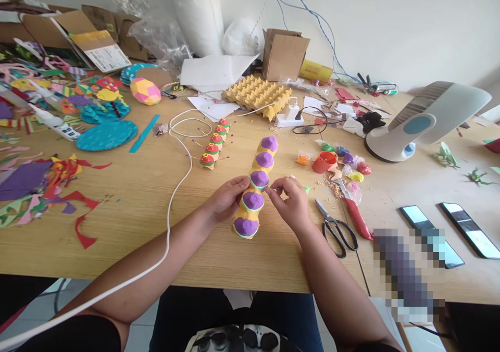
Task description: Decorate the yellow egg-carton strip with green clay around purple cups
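An egg-carton strip [255,214], yellow with a row of purple clay domes, is held tilted above the table in front of me. Pale green clay edging [247,236] runs along the lower rims of the domes nearest me. My left hand [230,198] grips the strip's left side, thumb near the middle dome. On the other side, my right hand [291,201] has its fingers pinched at the rim of that middle dome, where a thin pale green clay strip [258,187] meets the fingertips. The fingertips partly hide the contact.
A finished-looking red and green egg-carton strip [213,146] lies beyond. Scissors [338,229], a red-handled knife [357,216], bagged clay [355,172] and phones [471,229] lie right. A white cable [169,222] crosses my left forearm. Paper decorations [58,185] cover the left; a white lamp-like device [425,117] stands right.
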